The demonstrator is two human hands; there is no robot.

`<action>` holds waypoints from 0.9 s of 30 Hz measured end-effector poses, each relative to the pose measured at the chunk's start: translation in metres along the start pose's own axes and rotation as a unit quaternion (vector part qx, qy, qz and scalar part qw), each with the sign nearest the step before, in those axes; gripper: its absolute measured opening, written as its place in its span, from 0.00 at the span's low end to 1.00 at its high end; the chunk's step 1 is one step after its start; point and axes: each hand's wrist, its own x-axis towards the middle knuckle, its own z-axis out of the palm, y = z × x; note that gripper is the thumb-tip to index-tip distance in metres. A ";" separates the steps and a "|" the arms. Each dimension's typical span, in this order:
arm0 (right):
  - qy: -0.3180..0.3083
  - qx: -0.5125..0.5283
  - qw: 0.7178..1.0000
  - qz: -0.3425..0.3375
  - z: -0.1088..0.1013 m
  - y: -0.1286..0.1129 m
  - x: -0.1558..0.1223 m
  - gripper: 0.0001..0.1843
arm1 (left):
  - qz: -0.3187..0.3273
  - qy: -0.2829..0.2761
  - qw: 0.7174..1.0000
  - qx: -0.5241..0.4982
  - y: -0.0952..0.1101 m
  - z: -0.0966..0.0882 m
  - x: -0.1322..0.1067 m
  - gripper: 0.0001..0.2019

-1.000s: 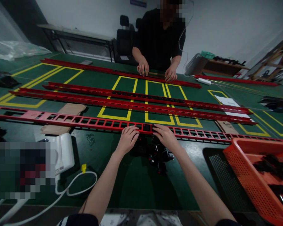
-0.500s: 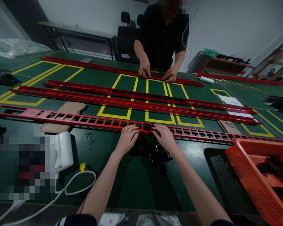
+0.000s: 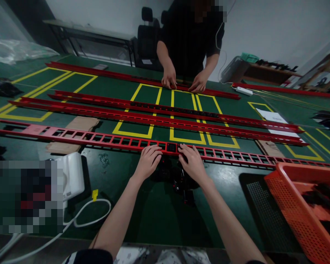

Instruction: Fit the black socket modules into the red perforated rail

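Where red rail (image 3: 164,149) runs: across worktop (image 3: 159,220), closer to near edge;
Left hand (image 3: 147,161): half-curled on rail; grip unclear;
Black block (image 3: 171,147): in rail, between hands;
Right hand (image 3: 191,163): half-curled beside block; grip unclear;
Orange basket (image 3: 294,209): near edge, rightmost.

The left forearm (image 3: 123,213) and right forearm (image 3: 224,213), both bare, spread apart as they run back from the black square piece (image 3: 171,147) to dark sleeves (image 3: 91,256). The left hand (image 3: 148,160) is just left of the piece, palm down, with its fingers close together, pointing forward and slightly curled. The right hand (image 3: 192,161) is just right of it, fingers bent inward toward it, the thumb apart from the index finger. Both wrists stay lower than the piece, on its near side. How firmly either hand grips cannot be told.
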 end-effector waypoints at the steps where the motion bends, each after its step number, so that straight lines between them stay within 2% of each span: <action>1: -0.002 0.003 1.000 0.005 0.000 0.000 -0.001 0.14 | 0.000 0.001 1.000 0.001 0.000 0.000 0.000 0.13; 11: -0.015 -0.044 0.999 -0.010 0.002 -0.001 -0.004 0.13 | 0.004 0.011 1.000 -0.002 0.001 0.000 0.001 0.13; 27: -0.022 0.010 0.999 0.021 0.007 0.004 -0.004 0.13 | 0.017 0.004 1.000 0.013 0.000 -0.001 0.001 0.11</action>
